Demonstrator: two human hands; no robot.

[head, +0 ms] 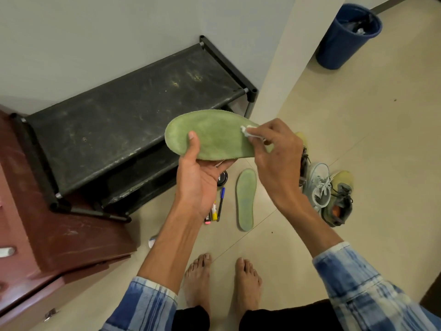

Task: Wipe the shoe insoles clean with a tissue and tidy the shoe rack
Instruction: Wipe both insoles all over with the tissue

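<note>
Left hand (198, 173) grips insole (212, 137) from beneath, long axis crosswise; right hand (274, 149) pinches tissue (248, 130) against its right end.

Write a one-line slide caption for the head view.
Left hand holds a green insole while the right hand wipes it with a tissue; a second insole lies on the floor.

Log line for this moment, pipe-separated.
step: wiping | left hand: holds green insole | right hand: pinches tissue against it | second insole: on floor
</note>
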